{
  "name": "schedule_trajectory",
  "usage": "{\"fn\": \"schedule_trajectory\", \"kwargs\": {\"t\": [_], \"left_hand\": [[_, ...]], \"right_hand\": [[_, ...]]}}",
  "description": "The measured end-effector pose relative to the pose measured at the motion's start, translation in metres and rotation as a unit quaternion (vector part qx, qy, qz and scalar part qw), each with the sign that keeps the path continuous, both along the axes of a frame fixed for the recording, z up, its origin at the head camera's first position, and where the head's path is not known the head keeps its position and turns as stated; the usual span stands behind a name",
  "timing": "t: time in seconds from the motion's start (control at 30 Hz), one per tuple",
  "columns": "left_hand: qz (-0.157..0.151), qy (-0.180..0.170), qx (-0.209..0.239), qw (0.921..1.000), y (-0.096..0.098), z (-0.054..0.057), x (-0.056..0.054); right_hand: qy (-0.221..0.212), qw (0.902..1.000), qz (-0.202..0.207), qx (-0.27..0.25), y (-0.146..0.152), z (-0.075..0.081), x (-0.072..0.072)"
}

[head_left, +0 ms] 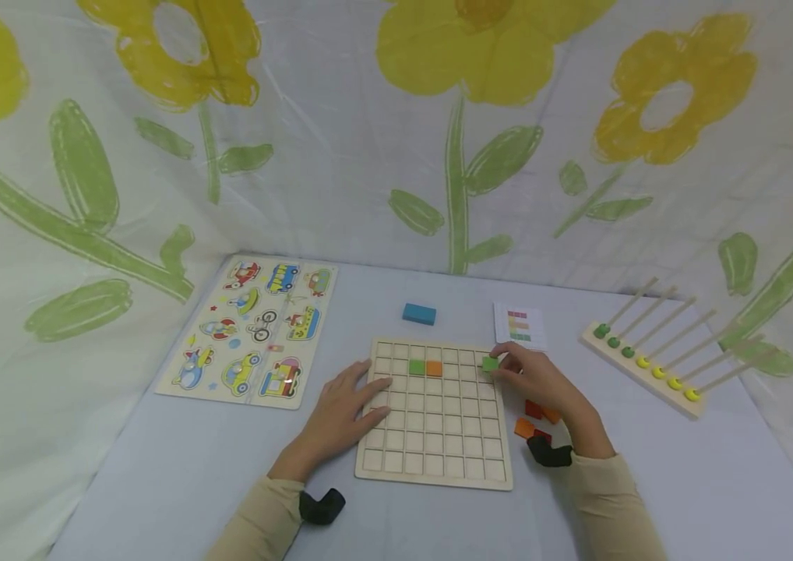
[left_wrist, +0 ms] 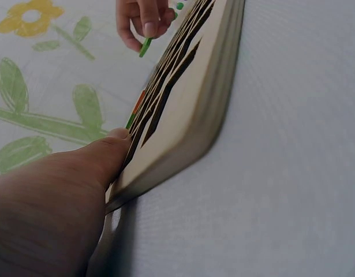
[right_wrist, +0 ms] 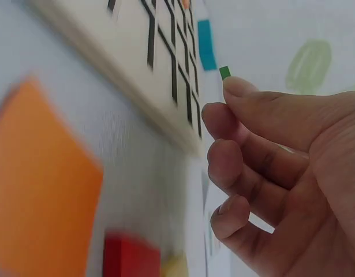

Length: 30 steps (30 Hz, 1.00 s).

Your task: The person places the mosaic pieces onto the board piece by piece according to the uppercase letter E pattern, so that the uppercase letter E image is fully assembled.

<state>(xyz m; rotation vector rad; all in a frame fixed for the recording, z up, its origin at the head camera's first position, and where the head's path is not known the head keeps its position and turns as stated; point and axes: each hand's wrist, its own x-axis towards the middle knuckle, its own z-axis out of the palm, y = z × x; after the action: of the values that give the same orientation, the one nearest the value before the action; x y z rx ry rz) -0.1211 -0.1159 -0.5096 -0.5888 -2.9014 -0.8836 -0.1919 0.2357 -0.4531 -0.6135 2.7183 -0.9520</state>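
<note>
Right hand (head_left: 530,375) pinches green tile (head_left: 490,364) above grid board (head_left: 434,465)'s right edge; left hand (head_left: 342,409), fingers spread, rests on its left edge.

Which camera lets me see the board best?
The head view: it looks down on nearly all the board, with the left hand covering part of one edge. The left wrist view shows it slanted and cut off; the right wrist view, only a slanted part.
</note>
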Motion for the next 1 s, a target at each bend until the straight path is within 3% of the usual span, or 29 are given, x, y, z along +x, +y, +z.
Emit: {"fn": "schedule_trajectory", "kwargs": {"t": [0.47,1.0], "left_hand": [[-0.002,-0.001,0.006,1.0,0.0,0.0,0.0],[-0.005,-0.017,0.0,0.9998,0.0,0.005,0.001]], "right_hand": [[-0.043,0.9985,0.033,0.006,-0.046,-0.008,-0.011],[-0.054,0.9977,0.034,0.024,-0.054,-0.01,-0.012]]}}
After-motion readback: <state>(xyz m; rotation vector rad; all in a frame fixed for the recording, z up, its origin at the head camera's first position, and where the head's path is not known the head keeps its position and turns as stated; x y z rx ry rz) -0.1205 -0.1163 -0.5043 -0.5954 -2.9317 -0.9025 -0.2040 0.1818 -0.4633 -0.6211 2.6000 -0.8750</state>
